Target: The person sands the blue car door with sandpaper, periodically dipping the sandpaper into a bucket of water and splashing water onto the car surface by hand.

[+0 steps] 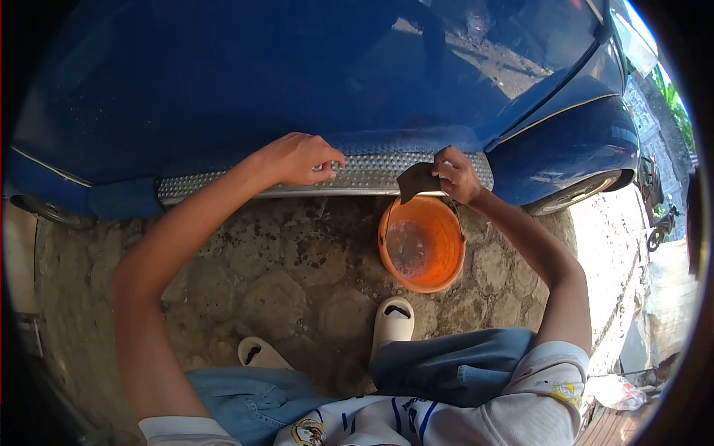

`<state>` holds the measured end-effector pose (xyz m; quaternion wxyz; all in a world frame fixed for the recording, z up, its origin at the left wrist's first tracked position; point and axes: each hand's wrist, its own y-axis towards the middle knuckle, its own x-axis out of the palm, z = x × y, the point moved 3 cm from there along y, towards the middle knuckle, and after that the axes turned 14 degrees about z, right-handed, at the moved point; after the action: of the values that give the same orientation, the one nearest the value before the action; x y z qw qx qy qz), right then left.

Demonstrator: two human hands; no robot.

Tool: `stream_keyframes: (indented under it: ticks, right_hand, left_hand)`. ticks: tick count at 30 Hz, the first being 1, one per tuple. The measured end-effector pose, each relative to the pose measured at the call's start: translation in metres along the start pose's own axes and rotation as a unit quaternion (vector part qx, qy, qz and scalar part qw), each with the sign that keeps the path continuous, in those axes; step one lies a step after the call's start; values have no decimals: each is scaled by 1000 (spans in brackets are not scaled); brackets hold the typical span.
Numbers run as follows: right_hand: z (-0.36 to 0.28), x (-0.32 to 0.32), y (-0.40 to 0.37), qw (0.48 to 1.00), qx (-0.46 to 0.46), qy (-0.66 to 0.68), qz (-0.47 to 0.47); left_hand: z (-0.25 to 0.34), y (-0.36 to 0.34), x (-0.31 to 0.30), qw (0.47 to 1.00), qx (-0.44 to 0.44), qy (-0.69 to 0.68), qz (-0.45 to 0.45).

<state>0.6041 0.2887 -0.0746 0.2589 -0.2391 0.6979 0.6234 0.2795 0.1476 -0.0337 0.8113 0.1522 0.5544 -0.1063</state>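
Note:
My right hand [457, 175] pinches a dark, stiff, slightly bent piece of sandpaper [418, 182] above the rim of an orange bucket [455, 256]. The bucket stands on the ground with cloudy, sudsy water in it. My left hand [306, 159] is closed with its fingers curled, just over the studded metal running board [372, 169] of a blue car [282, 74]. Whatever those fingers hold, if anything, is too small to make out. Both arms reach forward to the car's lower side.
Stone paving [268, 297] with dark wet patches lies between the car and my feet, which wear cream slippers [393, 320]. A rounded blue fender [573, 149] with a wheel [576, 195] stands at the right. A clear plastic bag [619, 392] lies at the lower right.

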Motion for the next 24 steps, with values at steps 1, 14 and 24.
stream_keyframes:
  ticks: [1, 14, 24]
  right_hand:
    - [1, -1, 9, 1000, -8, -3, 3]
    - [-32, 15, 144, 986, -111, 3, 123]
    - [-57, 8, 243, 968, 46, 102, 224]
  left_hand:
    - [1, 1, -5, 1000, -1, 0, 15]
    - [11, 15, -22, 939, -105, -284, 162]
    - [30, -22, -112, 924, -61, -208, 315]
